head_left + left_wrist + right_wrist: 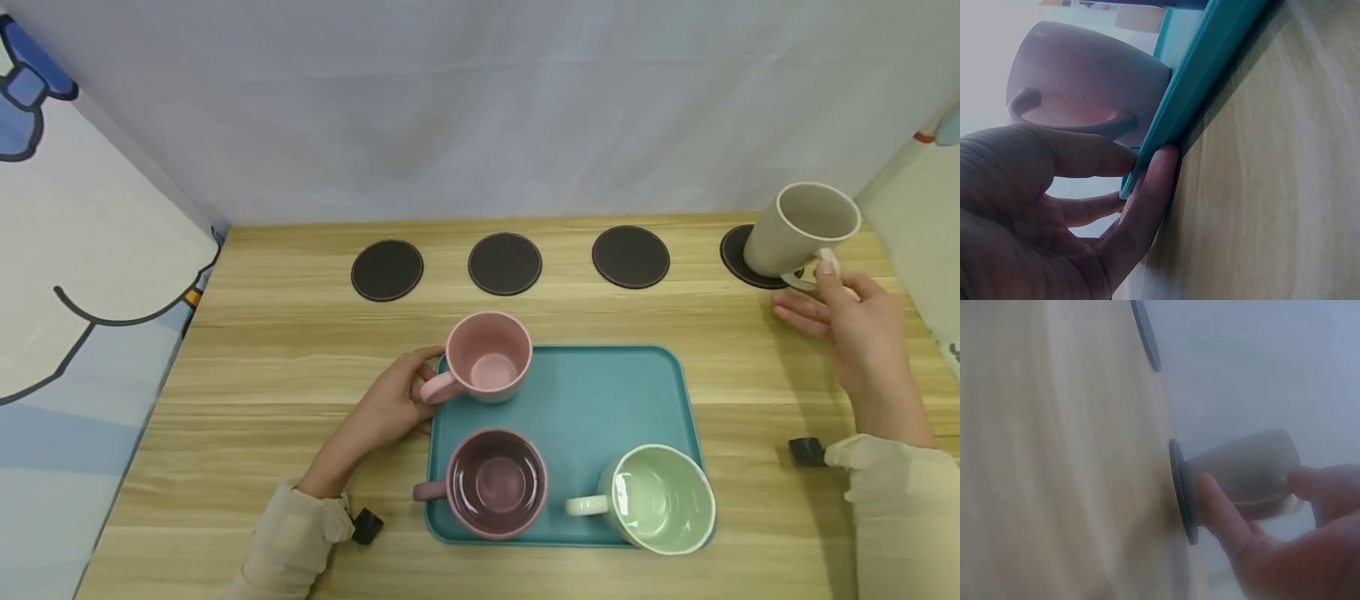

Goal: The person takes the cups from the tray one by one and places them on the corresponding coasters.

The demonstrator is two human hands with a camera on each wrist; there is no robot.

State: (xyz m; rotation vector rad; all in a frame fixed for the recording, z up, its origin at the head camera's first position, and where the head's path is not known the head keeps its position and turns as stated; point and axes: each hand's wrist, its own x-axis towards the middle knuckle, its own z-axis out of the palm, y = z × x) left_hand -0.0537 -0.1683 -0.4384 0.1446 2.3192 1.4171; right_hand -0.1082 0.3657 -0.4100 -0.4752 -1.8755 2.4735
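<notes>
- Where pale cloth (525, 125) backs the wooden table (262, 375), a plain beige mug (776, 237) sits on the rightmost coaster (737, 260).
- Right hand (866, 329): fingers spread, thumb touching the mug's handle.
- Left hand (390, 400): pinching a teal tray (600, 400).

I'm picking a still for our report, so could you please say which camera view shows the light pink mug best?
The head view shows the light pink mug best: its inside and handle are clearly visible. The left wrist view shows its side and handle up close, but not its inside. The right wrist view lacks it.
</notes>
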